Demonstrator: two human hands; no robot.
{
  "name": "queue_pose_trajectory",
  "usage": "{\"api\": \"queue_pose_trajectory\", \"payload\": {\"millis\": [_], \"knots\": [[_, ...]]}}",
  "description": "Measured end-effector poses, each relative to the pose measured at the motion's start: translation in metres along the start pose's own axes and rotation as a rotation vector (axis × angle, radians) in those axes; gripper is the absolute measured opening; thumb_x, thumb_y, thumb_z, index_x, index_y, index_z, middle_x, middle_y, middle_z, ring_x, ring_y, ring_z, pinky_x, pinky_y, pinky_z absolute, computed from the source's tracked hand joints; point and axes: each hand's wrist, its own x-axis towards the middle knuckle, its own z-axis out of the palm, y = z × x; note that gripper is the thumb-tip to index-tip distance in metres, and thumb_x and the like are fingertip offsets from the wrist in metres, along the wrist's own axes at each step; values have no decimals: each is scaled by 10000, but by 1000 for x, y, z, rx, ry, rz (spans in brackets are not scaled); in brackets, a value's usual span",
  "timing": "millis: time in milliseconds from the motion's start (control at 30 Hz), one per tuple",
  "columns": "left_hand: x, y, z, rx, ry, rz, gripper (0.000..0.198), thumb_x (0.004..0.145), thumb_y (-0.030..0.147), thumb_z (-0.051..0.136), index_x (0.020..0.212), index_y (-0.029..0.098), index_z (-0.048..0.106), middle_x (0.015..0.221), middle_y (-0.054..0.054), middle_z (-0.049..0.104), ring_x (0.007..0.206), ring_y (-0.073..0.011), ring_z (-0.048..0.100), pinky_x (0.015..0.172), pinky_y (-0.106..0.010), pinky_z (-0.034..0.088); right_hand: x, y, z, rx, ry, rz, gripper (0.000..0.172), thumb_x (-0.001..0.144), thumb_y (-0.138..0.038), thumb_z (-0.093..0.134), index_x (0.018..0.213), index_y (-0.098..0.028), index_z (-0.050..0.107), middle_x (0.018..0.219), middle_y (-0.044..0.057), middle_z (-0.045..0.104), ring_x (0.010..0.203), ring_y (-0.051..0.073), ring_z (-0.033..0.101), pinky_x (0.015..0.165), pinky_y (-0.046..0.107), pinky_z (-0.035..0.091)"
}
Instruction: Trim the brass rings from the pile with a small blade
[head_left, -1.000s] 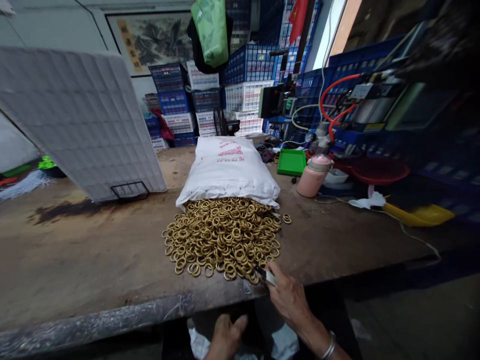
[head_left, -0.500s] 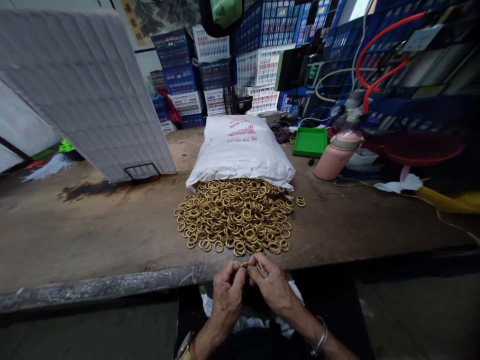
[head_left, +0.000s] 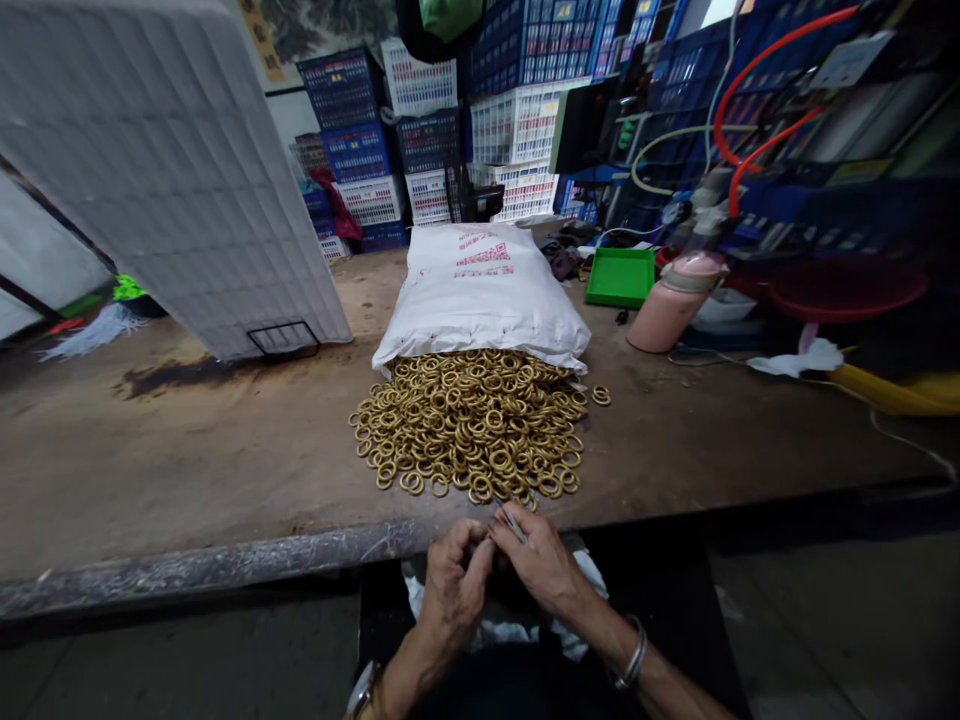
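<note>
Just off the table's front edge, my left hand point(head_left: 455, 580) is closed in a pinch. Its fingers mostly hide the gold-coloured ring it holds. Close against it, my right hand point(head_left: 547, 565) is closed round a thin pointed metal tool point(head_left: 514, 524), whose exact kind I cannot make out. The tool's tip points up and left, towards the rings. Beyond both hands lies a heap of gold-coloured rings point(head_left: 480, 425), spilling from the mouth of a white woven sack point(head_left: 484, 295) with red print. A few rings lie near my right fingertips.
The brown table point(head_left: 225, 460) carries an upright white ribbed panel point(head_left: 180, 170) at left. To the right are a green tray point(head_left: 620, 278), a pink bottle point(head_left: 669, 308) and a red dish point(head_left: 847, 290). Stacked blue and white crates point(head_left: 367, 150) stand behind.
The ring visible between my fingertips half a second ago is now mostly hidden. My right hand has turned slightly, and more of the metal tool shows, its tip pointing up and left.
</note>
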Motion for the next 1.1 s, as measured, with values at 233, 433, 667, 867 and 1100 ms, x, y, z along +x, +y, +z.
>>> {"api": "queue_pose_trajectory", "payload": {"millis": [233, 433, 667, 867, 1100], "knots": [[-6, 3, 1, 5, 105, 24, 169, 779, 305, 507, 710, 162, 565, 590, 2, 566, 545, -115, 502, 558, -211, 395, -3, -1, 2, 78, -19, -31, 241, 794, -346, 390, 613, -190, 411, 560, -62, 397, 572, 92, 416, 551, 201, 336], [-5, 3, 2, -222, 88, -199, 249, 736, 411, 552, 700, 166, 529, 533, 30, 516, 431, -77, 433, 446, -192, 354, -2, 1, 5, 151, -57, -36, 253, 806, -370, 375, 632, -192, 417, 556, -60, 422, 554, 94, 429, 543, 204, 346], [-1, 4, 1, -506, 1, -335, 352, 685, 490, 581, 711, 171, 434, 586, 21, 561, 371, -42, 404, 380, -166, 313, -2, 10, 3, -43, 34, 5, 276, 822, -365, 329, 629, -195, 428, 539, -38, 466, 545, 113, 462, 556, 224, 354], [0, 2, 0, -461, 16, -302, 325, 690, 460, 586, 703, 174, 431, 508, 54, 504, 371, -44, 388, 365, -157, 310, -6, 7, 1, -355, -89, -86, 142, 745, -174, 367, 717, -201, 504, 638, 2, 581, 603, 129, 524, 572, 220, 336], [-1, 4, -2, -417, 4, -321, 359, 672, 497, 576, 711, 175, 422, 455, 68, 477, 355, -45, 380, 373, -166, 314, -7, 4, 2, -554, -135, -85, 209, 661, -94, 359, 757, -194, 515, 650, 26, 609, 623, 158, 561, 558, 234, 311]]}}
